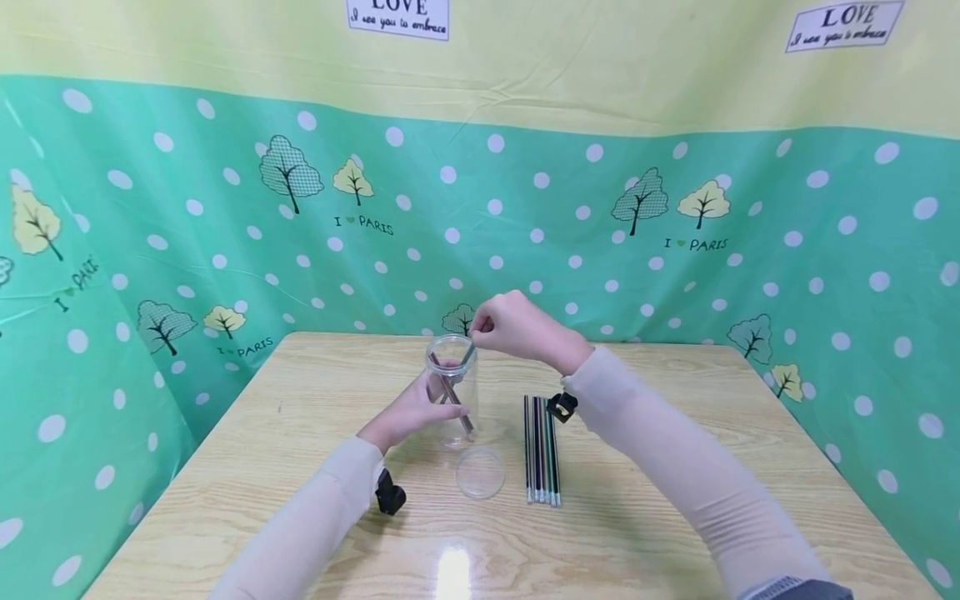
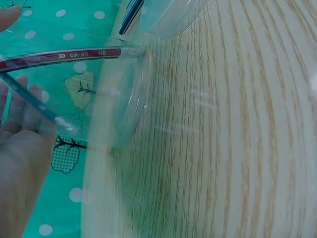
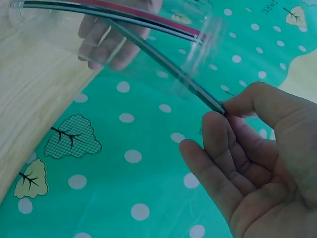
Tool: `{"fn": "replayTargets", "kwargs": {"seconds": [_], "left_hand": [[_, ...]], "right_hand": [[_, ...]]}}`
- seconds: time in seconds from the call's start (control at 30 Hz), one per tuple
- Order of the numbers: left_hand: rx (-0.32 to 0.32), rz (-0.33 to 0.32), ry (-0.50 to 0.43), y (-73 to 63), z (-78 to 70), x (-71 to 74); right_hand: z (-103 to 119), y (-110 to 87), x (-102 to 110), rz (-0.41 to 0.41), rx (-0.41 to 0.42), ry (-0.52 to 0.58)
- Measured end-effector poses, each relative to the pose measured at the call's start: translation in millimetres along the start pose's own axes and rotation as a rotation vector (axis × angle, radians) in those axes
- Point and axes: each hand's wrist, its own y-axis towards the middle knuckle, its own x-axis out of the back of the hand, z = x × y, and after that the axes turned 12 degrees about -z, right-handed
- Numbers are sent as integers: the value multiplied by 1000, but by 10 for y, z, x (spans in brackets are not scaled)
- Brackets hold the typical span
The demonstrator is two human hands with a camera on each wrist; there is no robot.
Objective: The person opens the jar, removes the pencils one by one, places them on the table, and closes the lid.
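Observation:
My left hand point(image 1: 411, 410) grips a clear, wide-mouthed jar point(image 1: 467, 387) round its side, holding it near the back of the table. Above the rim, my right hand point(image 1: 525, 329) pinches the end of a dark green pencil point(image 3: 166, 67) between thumb and index finger. Most of that pencil slants down inside the jar. A red pencil point(image 2: 84, 54) marked HB and a dark striped pencil point(image 3: 119, 18) lean together in the jar. Several dark pencils point(image 1: 542, 450) lie side by side on the table, right of the jar.
A clear round lid point(image 1: 480, 473) lies flat on the wooden table point(image 1: 637, 517), in front of the jar. Behind the table hangs a green and yellow patterned cloth point(image 1: 525, 225), which also runs along both sides. Black wrist cameras point(image 1: 390, 493) sit on both wrists.

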Motion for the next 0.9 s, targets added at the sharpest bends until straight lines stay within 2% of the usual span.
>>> {"fn": "replayTargets", "kwargs": {"seconds": [0.27,0.43,0.57,0.9], "left_hand": [[8,-4,14,-4,-6,13],[6,-7,3,-2,-11,5],[5,-11,8,-4,-14,4],[20,-13,9,-18,-15,1]], "right_hand": [[-36,-32,174,-114,-15,58],[-89,-87,281,-220,-21,135],[-134,-138,350,-295,-9,152],[-244,-249,447,-393,-15,178]]}}
